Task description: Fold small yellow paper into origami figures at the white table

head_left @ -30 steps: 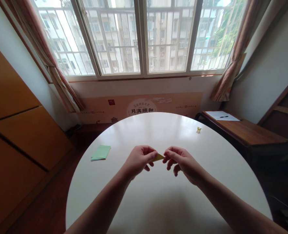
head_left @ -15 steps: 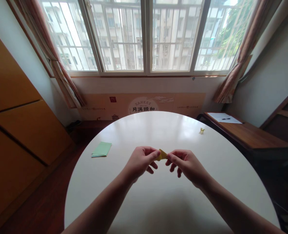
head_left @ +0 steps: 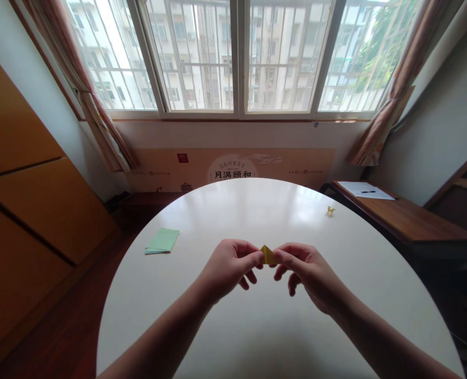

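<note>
A small folded piece of yellow paper [head_left: 267, 255], with a pointed top, is held up above the white round table [head_left: 233, 326]. My left hand [head_left: 235, 266] pinches its left side between thumb and forefinger. On the opposite side, the thumb and forefinger of my right hand [head_left: 302, 266] grip its right edge. The other fingers of both hands curl loosely below. My fingertips hide parts of the paper's edges.
Green paper sheets [head_left: 162, 240] lie stacked at the table's left. A small yellow folded paper figure [head_left: 330, 211] stands near the far right rim. Beyond it, a wooden side table [head_left: 423, 213] bears a white sheet [head_left: 363, 190] with a pen on it.
The yellow paper has turned a little, its point now facing up between my hands. Both hands have shifted slightly to the right in view. The camera view has moved slightly.
</note>
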Available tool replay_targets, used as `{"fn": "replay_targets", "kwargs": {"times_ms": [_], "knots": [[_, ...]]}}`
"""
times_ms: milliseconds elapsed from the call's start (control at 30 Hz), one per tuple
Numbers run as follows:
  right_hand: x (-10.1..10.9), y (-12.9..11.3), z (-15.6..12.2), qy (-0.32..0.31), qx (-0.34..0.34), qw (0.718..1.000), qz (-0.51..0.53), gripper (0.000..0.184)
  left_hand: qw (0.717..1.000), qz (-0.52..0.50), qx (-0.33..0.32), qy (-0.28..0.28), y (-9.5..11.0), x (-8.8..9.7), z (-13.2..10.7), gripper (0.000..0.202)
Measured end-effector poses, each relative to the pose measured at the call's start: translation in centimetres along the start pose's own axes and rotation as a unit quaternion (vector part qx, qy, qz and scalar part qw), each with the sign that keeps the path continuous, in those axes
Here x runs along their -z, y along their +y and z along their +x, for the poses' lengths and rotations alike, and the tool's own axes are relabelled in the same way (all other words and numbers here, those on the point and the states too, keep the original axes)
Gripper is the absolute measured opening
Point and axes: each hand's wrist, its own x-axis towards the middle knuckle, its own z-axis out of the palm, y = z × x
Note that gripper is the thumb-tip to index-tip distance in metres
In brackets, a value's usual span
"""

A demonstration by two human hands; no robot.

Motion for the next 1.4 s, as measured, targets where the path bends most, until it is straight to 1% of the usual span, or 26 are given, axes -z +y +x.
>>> {"fn": "replay_targets", "kwargs": {"times_ms": [100,167,267,333,400,467,600,800,933,1200,1400], "knots": [[0.1,0.2,0.1,0.004,-0.007,1.0,0.018,0.027,0.999,0.033,-0.021,0.0,-0.2,-0.1,-0.1,0.024],[0.1,0.4,0.2,0.007,0.013,1.0,0.018,0.026,0.995,0.078,-0.053,0.006,-0.3,-0.1,-0.2,0.024],[0.0,0.7,0.2,0.017,0.067,0.997,0.016,0.024,0.977,0.151,-0.139,0.05,-0.3,-0.2,-0.5,0.021],[-0.1,0.7,0.1,0.024,0.096,0.995,0.016,0.023,0.961,0.175,-0.194,0.087,-0.2,-0.3,-0.6,0.017],[-0.3,0.6,0.0,0.025,0.113,0.993,0.018,0.021,0.951,0.179,-0.225,0.111,-0.1,-0.4,-0.7,0.013],[-0.4,0.5,-0.2,0.024,0.12,0.992,0.021,0.019,0.945,0.183,-0.239,0.125,-0.1,-0.4,-0.9,0.01],[-0.3,0.4,-0.2,0.025,0.116,0.993,0.014,0.019,0.945,0.197,-0.231,0.123,0.0,-0.6,-1.0,0.011],[-0.2,0.4,-0.1,0.025,0.109,0.993,-0.024,0.021,0.972,0.146,-0.171,0.069,-0.2,-0.8,-0.9,0.012],[-0.2,0.4,-0.2,0.014,0.113,0.993,-0.03,0.018,0.98,0.12,-0.148,0.05,-0.4,-1.0,-0.7,0.012],[-0.4,0.4,-0.1,-0.028,0.091,0.994,-0.054,0.012,0.977,0.144,-0.154,0.036,-0.1,-1.4,-0.8,0.012],[-0.4,0.4,-0.1,-0.04,0.087,0.994,-0.051,0.009,0.973,0.158,-0.165,0.015,-0.1,-1.5,-0.8,0.012]]}}
